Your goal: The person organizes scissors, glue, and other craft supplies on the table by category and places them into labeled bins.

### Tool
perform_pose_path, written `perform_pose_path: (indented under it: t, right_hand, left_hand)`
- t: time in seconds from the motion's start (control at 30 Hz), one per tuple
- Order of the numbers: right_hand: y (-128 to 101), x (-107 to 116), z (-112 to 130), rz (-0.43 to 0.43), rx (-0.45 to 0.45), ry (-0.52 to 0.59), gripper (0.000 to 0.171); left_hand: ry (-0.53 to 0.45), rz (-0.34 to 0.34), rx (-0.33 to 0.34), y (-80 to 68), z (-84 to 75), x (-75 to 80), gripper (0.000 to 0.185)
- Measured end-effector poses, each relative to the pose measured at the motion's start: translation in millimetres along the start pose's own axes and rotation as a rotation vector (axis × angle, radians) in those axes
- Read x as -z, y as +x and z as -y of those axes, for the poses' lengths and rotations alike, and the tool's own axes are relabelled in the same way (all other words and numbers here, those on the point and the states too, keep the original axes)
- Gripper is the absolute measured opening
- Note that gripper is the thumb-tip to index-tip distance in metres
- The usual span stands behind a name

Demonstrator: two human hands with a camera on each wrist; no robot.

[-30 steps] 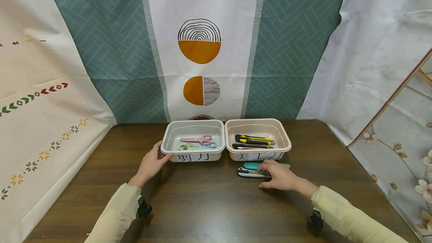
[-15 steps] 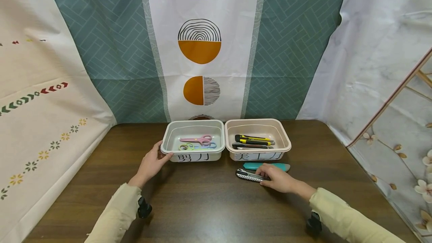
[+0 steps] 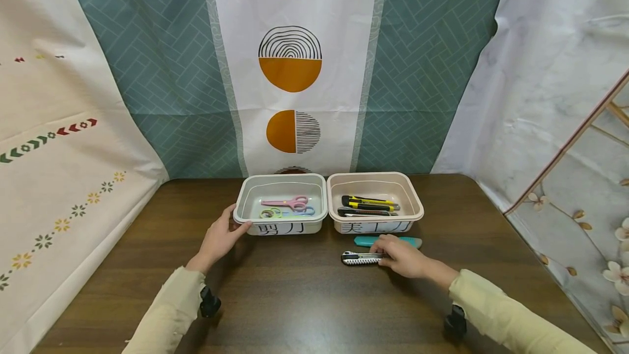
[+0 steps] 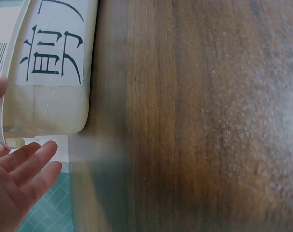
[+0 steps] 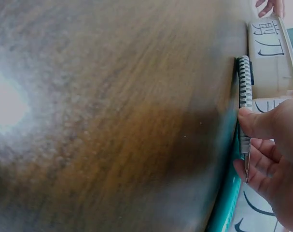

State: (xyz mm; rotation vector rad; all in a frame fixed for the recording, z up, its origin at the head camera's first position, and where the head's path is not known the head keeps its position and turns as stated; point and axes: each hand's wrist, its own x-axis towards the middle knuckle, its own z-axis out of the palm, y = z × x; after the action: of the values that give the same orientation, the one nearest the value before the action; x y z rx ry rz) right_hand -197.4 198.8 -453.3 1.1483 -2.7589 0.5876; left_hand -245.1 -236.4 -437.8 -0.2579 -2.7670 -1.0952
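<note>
The right hand (image 3: pixel 400 256) pinches one end of the silver utility knife (image 3: pixel 361 258) lying on the counter (image 3: pixel 304 294), probably stiff, light and slick, best held mid-body, while the left hand (image 3: pixel 219 237) rests relaxed against the scissors bin (image 3: pixel 281 223).

Dark brown wood-grain table (image 3: pixel 304 299); left bin (image 3: pixel 245 201) pale grey-green with black characters on a white label, holding pink, blue and yellow-green scissors (image 3: pixel 287 207); right bin (image 3: pixel 415 201) pale pinkish beige, same label style, holding black-and-yellow utility knives (image 3: pixel 368 204); silver ridged knife (image 3: pixel 358 258) with black trim; teal knife (image 3: pixel 393 241); pale yellow sleeves (image 3: pixel 501 316); backdrop (image 3: pixel 432 70) teal herringbone, white centre strip with orange-and-black striped half circles
</note>
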Motion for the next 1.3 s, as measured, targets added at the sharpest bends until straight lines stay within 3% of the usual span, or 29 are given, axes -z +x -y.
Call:
perform_pose_path:
  t: [0.7,0.93,1.3]
  right_hand:
    - [4,17,7,-0.038,0.021,-0.079,0.021]
    - [6,32,9,-0.033,0.001,-0.110,0.019]
    - [22,57,9,-0.066,0.070,-0.125,0.020]
  left_hand:
    - [0.004,-0.015,-0.016,0.7,1.0,-0.3,0.072]
    - [0.005,-0.010,-0.013,0.7,1.8,-0.2,0.073]
    - [-0.001,-0.001,-0.008,0.3,2.0,-0.3,0.073]
